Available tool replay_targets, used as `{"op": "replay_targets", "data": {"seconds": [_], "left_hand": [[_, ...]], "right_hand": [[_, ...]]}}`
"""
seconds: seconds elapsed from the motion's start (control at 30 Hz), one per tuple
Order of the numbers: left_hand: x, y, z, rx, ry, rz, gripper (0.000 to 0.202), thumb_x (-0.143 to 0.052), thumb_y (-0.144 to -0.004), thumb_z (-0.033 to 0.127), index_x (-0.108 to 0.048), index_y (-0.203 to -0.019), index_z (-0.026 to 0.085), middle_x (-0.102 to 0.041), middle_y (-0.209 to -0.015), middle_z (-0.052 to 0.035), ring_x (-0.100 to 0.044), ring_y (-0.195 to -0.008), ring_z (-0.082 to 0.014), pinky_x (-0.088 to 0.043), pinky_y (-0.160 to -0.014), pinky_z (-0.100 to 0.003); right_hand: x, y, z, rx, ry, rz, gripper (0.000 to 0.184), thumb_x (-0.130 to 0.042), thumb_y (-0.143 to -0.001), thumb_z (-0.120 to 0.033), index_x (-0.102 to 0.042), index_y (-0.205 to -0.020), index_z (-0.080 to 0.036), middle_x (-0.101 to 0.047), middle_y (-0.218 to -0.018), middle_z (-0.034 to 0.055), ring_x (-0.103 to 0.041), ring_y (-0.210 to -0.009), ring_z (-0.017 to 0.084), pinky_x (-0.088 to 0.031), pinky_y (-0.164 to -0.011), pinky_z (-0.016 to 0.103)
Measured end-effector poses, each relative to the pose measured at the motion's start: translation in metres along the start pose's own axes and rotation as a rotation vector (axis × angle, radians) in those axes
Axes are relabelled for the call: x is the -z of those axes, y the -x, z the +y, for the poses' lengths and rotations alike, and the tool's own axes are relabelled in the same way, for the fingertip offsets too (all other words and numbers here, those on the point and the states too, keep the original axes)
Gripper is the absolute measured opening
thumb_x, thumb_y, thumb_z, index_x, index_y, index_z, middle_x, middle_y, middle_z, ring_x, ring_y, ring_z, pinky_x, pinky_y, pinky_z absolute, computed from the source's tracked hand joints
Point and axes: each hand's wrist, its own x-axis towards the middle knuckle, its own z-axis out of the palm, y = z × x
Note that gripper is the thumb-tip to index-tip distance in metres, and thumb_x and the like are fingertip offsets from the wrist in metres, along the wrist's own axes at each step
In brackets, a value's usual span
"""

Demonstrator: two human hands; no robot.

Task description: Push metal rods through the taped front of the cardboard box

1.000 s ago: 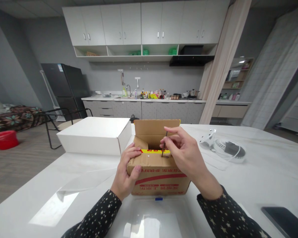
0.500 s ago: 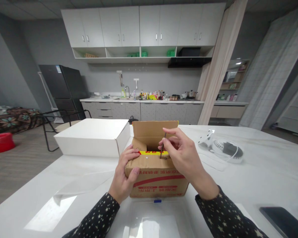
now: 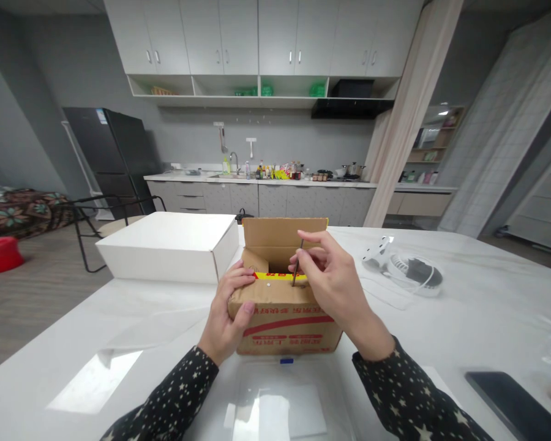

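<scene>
Hardly moved: left hand [image 3: 224, 318] grips carton [image 3: 284, 321] (red print unreadable), right [image 3: 335, 285] pinches pin [image 3: 296, 269].

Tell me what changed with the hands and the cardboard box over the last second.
Hardly anything: only the view shifted a little. The right hand still pinches the thin dark tool upright at the yellow tape, and the left hand still grips the cardboard box at its left corner.

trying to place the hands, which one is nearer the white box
Left. The left hand grips the cardboard box's left corner, on the side facing the white box. The right hand holds a thin tool over the cardboard box's right part, farther off.
</scene>
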Motion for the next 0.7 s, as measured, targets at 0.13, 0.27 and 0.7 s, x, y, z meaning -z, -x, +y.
{"op": "replay_targets", "data": {"seconds": [0.13,0.27,0.7], "left_hand": [[-0.0004,-0.0004,0.0004,0.002,0.005,0.002,0.027,-0.054,-0.095,0.035,-0.06,-0.119,0.024,-0.061,-0.127,-0.0104,-0.043,-0.14,-0.0301,-0.036,-0.117,-0.057],[-0.0006,-0.0002,0.0,0.003,0.01,0.007,0.028,-0.054,-0.095,0.037,-0.06,-0.119,0.024,-0.062,-0.127,-0.0098,-0.043,-0.141,-0.0303,-0.037,-0.117,-0.057],[-0.0019,-0.0008,0.0026,0.016,-0.019,0.018,0.029,-0.054,-0.093,0.039,-0.06,-0.117,0.022,-0.063,-0.125,-0.0104,-0.046,-0.139,-0.0308,-0.038,-0.117,-0.057]], "right_hand": [[-0.0002,0.0006,0.0013,0.001,0.003,-0.003,0.027,-0.059,-0.094,-0.035,-0.06,-0.118,-0.022,-0.073,-0.081,0.0027,-0.074,-0.074,0.019,-0.061,-0.068,0.033],[-0.0003,0.0014,0.0019,0.007,-0.005,-0.011,0.028,-0.06,-0.094,-0.035,-0.059,-0.119,-0.023,-0.073,-0.082,0.0025,-0.074,-0.075,0.019,-0.061,-0.069,0.034],[0.0014,0.0027,0.0011,-0.01,0.04,0.023,0.026,-0.058,-0.094,-0.035,-0.057,-0.117,-0.023,-0.072,-0.079,0.0015,-0.073,-0.07,0.019,-0.061,-0.066,0.034]]}}
